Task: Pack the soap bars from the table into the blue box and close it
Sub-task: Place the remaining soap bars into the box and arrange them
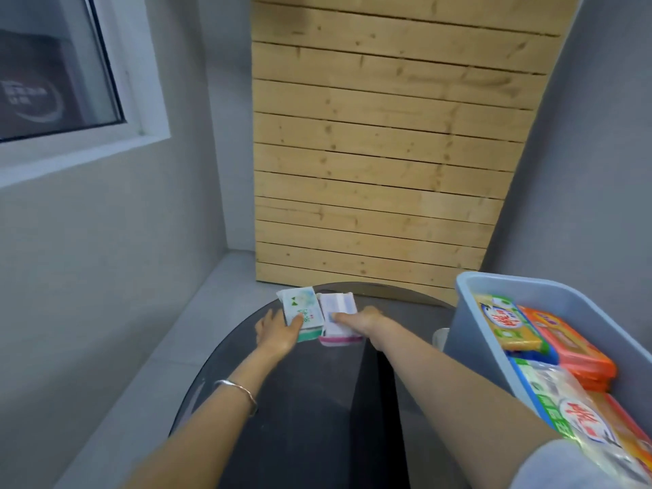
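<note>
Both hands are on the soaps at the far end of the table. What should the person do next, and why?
Probably close the fingers and lift both soaps toward the blue box. The left hand already rests on the green soap bar and the right hand on the pink soap bar, both still lying on the table. The box stands open on the right with soaps already inside.

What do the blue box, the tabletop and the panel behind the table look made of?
Blue box: looks like moulded plastic, pale blue with smooth matte walls and a rounded rim. Tabletop: dark and glossy with a thin see-through edge, probably tinted glass, though that is not certain. Panel: bare light wood slats, with knots and grain showing, seemingly unpainted.
</note>
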Demonstrator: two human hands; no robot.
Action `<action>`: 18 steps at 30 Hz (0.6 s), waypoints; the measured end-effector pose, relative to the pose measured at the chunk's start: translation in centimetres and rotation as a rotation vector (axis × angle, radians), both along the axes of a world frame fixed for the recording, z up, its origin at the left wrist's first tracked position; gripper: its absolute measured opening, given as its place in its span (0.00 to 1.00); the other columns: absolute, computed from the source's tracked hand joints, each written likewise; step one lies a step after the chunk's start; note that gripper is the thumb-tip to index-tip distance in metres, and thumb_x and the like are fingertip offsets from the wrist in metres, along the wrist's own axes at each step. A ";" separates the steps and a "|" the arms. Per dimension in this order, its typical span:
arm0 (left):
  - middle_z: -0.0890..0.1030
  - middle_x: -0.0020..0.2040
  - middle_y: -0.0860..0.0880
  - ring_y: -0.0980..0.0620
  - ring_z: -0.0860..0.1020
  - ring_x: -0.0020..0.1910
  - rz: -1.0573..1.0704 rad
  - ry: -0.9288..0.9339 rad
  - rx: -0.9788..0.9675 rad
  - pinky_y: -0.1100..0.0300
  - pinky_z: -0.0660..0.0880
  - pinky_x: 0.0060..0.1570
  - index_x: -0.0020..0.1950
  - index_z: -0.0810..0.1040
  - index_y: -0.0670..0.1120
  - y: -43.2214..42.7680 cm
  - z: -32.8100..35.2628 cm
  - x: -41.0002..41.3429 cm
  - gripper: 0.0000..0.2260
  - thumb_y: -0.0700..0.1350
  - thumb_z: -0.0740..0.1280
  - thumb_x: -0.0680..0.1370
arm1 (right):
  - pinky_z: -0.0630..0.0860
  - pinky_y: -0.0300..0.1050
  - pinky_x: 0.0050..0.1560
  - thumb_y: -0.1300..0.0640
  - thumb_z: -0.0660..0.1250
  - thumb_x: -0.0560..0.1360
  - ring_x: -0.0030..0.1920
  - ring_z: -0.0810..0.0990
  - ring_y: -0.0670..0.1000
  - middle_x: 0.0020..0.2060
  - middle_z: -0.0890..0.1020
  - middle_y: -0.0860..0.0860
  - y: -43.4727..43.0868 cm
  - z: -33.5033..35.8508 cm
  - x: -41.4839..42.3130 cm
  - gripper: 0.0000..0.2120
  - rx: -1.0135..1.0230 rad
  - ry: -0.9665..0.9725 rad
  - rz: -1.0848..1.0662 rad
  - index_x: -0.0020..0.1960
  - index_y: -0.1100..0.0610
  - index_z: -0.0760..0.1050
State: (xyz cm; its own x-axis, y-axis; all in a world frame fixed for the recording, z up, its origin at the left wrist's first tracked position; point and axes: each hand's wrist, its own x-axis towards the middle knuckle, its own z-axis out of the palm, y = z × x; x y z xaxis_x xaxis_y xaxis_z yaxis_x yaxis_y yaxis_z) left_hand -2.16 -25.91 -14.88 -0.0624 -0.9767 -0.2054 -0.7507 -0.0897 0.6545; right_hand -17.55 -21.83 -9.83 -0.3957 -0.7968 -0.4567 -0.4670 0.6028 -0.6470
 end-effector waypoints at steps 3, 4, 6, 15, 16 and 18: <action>0.67 0.72 0.41 0.42 0.60 0.73 0.019 0.054 -0.070 0.52 0.56 0.71 0.72 0.66 0.44 -0.9 -0.8 -0.9 0.21 0.50 0.55 0.80 | 0.73 0.47 0.61 0.39 0.69 0.69 0.64 0.73 0.57 0.67 0.71 0.58 -1.0 -1.4 1.0 0.36 -0.070 -0.021 -0.065 0.69 0.60 0.69; 0.71 0.70 0.42 0.41 0.62 0.72 0.043 0.097 -0.092 0.52 0.60 0.69 0.70 0.68 0.44 -0.8 -0.9 -1.1 0.20 0.49 0.56 0.80 | 0.75 0.49 0.60 0.43 0.71 0.69 0.62 0.76 0.58 0.65 0.73 0.58 -1.3 -1.8 1.3 0.34 -0.119 -0.116 -0.095 0.68 0.61 0.70; 0.76 0.64 0.41 0.40 0.68 0.67 0.089 0.205 -0.122 0.51 0.68 0.64 0.67 0.69 0.43 -0.5 -0.9 -1.1 0.17 0.48 0.59 0.79 | 0.80 0.55 0.55 0.51 0.73 0.70 0.56 0.81 0.60 0.60 0.79 0.60 -1.6 -2.0 1.7 0.27 -0.190 -0.305 -0.183 0.64 0.63 0.71; 0.81 0.59 0.40 0.49 0.81 0.48 0.104 0.647 0.216 0.57 0.77 0.48 0.69 0.69 0.36 1.5 1.6 1.1 0.29 0.47 0.72 0.72 | 0.79 0.53 0.52 0.52 0.70 0.74 0.57 0.82 0.58 0.58 0.82 0.58 1.7 -0.1 0.5 0.18 -0.034 -0.533 -0.190 0.58 0.63 0.74; 0.83 0.55 0.40 0.49 0.83 0.44 0.085 0.702 0.270 0.58 0.79 0.45 0.62 0.76 0.37 1.8 1.9 1.3 0.22 0.47 0.72 0.72 | 0.79 0.53 0.53 0.51 0.70 0.74 0.57 0.82 0.57 0.58 0.82 0.58 2.3 0.1 0.4 0.21 -0.036 -0.540 -0.185 0.61 0.63 0.73; 0.85 0.50 0.40 0.50 0.84 0.36 0.070 0.832 0.365 0.60 0.80 0.36 0.49 0.82 0.40 2.8 2.8 1.7 0.11 0.46 0.72 0.73 | 0.79 0.55 0.56 0.49 0.70 0.73 0.57 0.82 0.58 0.58 0.82 0.59 3.2 0.8 0.3 0.24 -0.067 -0.572 -0.179 0.64 0.63 0.72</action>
